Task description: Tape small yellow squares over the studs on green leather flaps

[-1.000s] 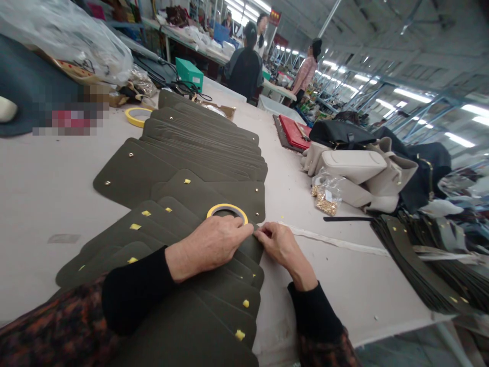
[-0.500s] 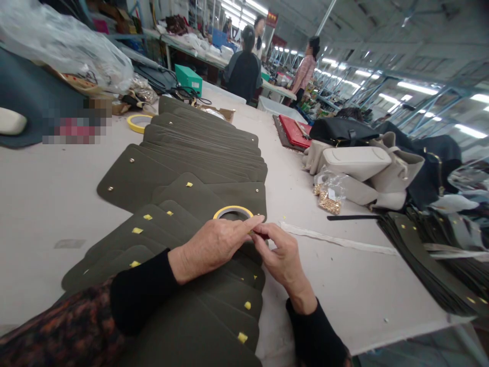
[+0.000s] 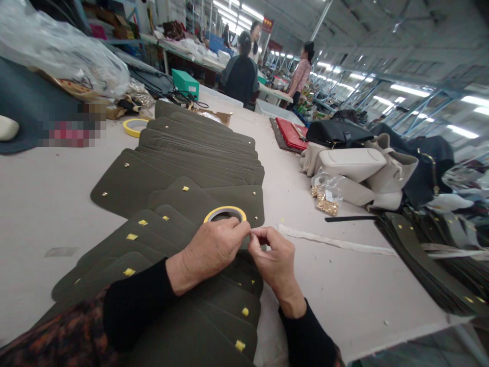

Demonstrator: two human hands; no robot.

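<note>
My left hand (image 3: 212, 247) is closed on a roll of yellow tape (image 3: 225, 210), whose ring stands up behind the fingers. Thumb and fingertip of my right hand (image 3: 273, 255) are pinched together right beside the left fingertips; what lies between them is too small to make out. Beneath both hands spread overlapping dark olive panels (image 3: 164, 255) with rounded corners. Small yellow tape pieces (image 3: 132, 237) are stuck on several of them. Farther back, a fanned stack of the same panels (image 3: 198, 148) shows metal studs near the corners.
A second yellow tape roll (image 3: 133, 128) lies at the back left, near plastic wrapping (image 3: 76, 56). On the right are cream and black bags (image 3: 351, 163), a packet of gold-coloured hardware (image 3: 326, 199) and another olive panel stack (image 3: 424, 260). People (image 3: 240, 71) are in the background.
My left fingers have curled in and the tape roll has shifted slightly left. My right hand stays pinched close to the left fingertips. The view has tilted a little.
</note>
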